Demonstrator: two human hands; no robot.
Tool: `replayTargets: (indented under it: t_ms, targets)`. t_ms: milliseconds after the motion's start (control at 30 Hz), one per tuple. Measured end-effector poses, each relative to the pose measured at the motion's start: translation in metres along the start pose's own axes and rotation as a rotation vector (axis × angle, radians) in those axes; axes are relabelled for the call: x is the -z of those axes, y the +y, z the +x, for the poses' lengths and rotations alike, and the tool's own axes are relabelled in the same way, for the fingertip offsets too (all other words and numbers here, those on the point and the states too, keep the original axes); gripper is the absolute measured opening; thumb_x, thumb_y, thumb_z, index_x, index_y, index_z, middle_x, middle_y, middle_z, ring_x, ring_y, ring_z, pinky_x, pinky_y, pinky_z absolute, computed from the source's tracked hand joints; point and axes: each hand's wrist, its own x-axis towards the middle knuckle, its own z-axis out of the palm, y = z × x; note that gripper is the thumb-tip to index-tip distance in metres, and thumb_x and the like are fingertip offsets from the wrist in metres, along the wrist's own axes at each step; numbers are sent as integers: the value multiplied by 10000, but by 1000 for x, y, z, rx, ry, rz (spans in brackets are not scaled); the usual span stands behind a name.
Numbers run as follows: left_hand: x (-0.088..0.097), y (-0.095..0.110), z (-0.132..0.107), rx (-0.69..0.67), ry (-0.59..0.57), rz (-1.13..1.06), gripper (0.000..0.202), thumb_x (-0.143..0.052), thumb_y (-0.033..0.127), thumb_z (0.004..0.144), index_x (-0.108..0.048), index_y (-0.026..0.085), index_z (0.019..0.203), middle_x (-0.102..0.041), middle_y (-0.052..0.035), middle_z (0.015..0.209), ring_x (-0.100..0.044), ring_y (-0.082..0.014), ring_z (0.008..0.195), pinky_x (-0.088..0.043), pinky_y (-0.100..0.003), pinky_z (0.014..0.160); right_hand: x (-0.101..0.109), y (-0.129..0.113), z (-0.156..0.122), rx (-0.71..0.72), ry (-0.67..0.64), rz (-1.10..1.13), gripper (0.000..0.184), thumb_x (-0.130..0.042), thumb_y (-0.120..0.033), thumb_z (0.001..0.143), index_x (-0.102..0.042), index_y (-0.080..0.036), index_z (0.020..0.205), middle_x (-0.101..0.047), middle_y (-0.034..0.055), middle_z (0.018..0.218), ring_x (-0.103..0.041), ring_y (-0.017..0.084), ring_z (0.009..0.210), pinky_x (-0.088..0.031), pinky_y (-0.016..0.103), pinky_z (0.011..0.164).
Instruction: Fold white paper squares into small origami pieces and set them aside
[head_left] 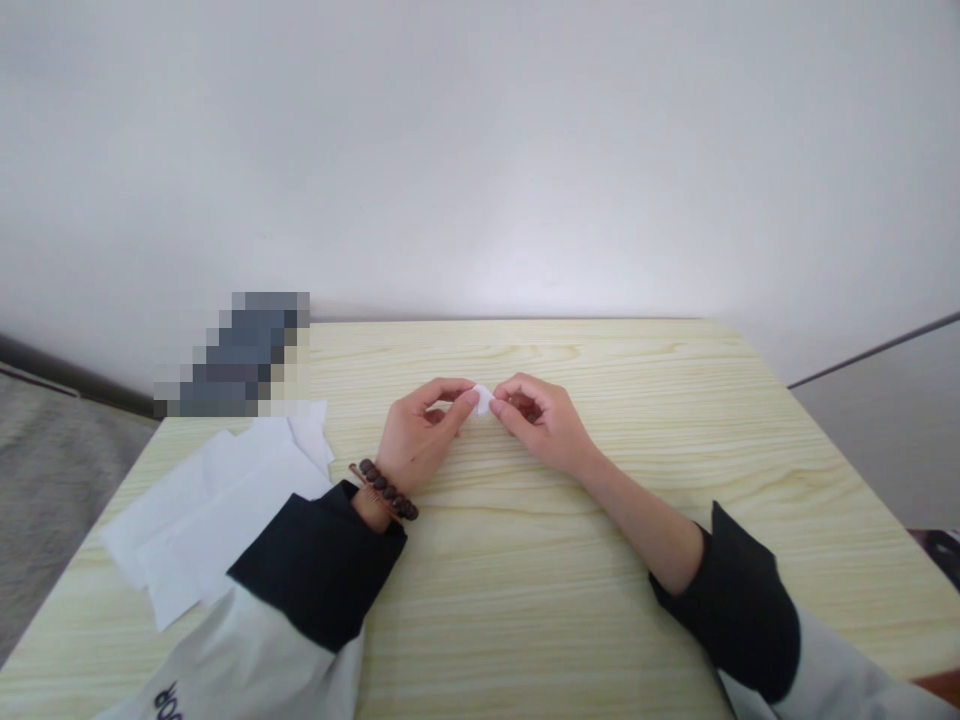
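Note:
Both my hands rest on a pale wooden table (615, 560), meeting near its middle. Between them is a small white piece of paper (482, 398), folded tight. My left hand (418, 437) pinches its left side with thumb and fingertips; a dark bead bracelet (386, 490) circles that wrist. My right hand (541, 422) pinches the paper's right side, fingers curled inward. Most of the paper is hidden by the fingers.
Several white paper sheets (202, 515) lie overlapped at the table's left side, partly under my left sleeve. A blurred dark object (240, 355) sits at the far left corner. A plain white wall stands behind the table.

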Motion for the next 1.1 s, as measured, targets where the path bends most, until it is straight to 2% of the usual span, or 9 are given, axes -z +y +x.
replayTargets:
  t_ms: [300, 433, 533, 767, 933, 1033, 1100]
  targets:
    - [3, -3, -1, -19, 6, 7, 302, -653, 436, 751, -720, 170, 878, -705, -27, 802, -520, -89, 520, -427, -204, 483, -2, -3, 1, 79, -52, -157, 165, -613, -325, 812, -586, -180, 737, -507, -40, 588, -423, 70, 483, -312, 211, 469]
    - [4, 0, 0, -40, 16, 45, 249, -657, 392, 753, -727, 168, 838, -706, -32, 814, -572, -125, 639, -426, -210, 534, -1, -2, 1, 110, -51, -213, 205, -580, -280, 831, -549, -171, 660, -502, -40, 569, -412, 67, 485, -299, 209, 479]
    - [4, 0, 1, -46, 7, 41, 266, -656, 403, 758, -730, 159, 834, -711, -39, 817, -594, -155, 721, -438, -225, 591, -1, -2, 1, 127, -42, -220, 216, -577, -261, 826, -526, -170, 638, -492, -41, 562, -403, 67, 488, -295, 206, 480]
    - [5, 1, 0, -18, 2, 11, 238, -664, 377, 757, -735, 167, 843, -718, -26, 792, -607, -151, 690, -451, -226, 586, 0, -3, 2, 80, -63, -173, 218, -583, -259, 816, -514, -171, 630, -457, -54, 534, -379, 60, 469, -277, 193, 457]
    - [5, 0, 1, -10, 12, 2, 222, -663, 352, 751, -728, 165, 852, -707, -17, 764, -595, -131, 634, -438, -208, 529, 0, -5, 1, 55, -76, -131, 186, -583, -262, 812, -528, -171, 659, -456, -58, 531, -379, 55, 455, -287, 186, 444]
    - [4, -2, 2, -38, 21, 25, 224, -671, 356, 739, -721, 162, 839, -696, -17, 752, -593, -134, 647, -429, -203, 518, 0, -6, 1, 46, -60, -71, 107, -588, -267, 813, -571, -166, 782, -482, -54, 574, -394, 53, 450, -302, 183, 428]
    - [3, -3, 2, -69, 21, 46, 231, -681, 368, 731, -718, 159, 822, -692, -22, 754, -597, -142, 681, -433, -203, 528, 0, -6, 1, 69, -15, -42, 116, -582, -283, 827, -581, -168, 842, -533, -38, 634, -414, 51, 455, -321, 182, 423]
